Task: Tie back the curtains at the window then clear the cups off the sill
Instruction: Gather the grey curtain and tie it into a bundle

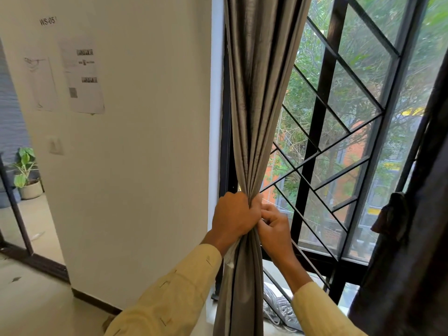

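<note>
We see a grey-brown curtain [252,93] with a faint sheen, its folds showing as lighter and darker vertical stripes. A second curtain [409,275] at our right is dark brown. The window bars [322,112] are black and cross in a pattern of diagonals and diamonds. Behind them we make out green trees [303,93] and an orange-red building [351,151]. Our sleeves [174,292] are pale yellow, scattered with small dark dashes. The wall [135,141] is cream, and the papers [83,73] on it are white with black print. The plant [24,166] has green leaves above an off-white pot [31,190].
</note>
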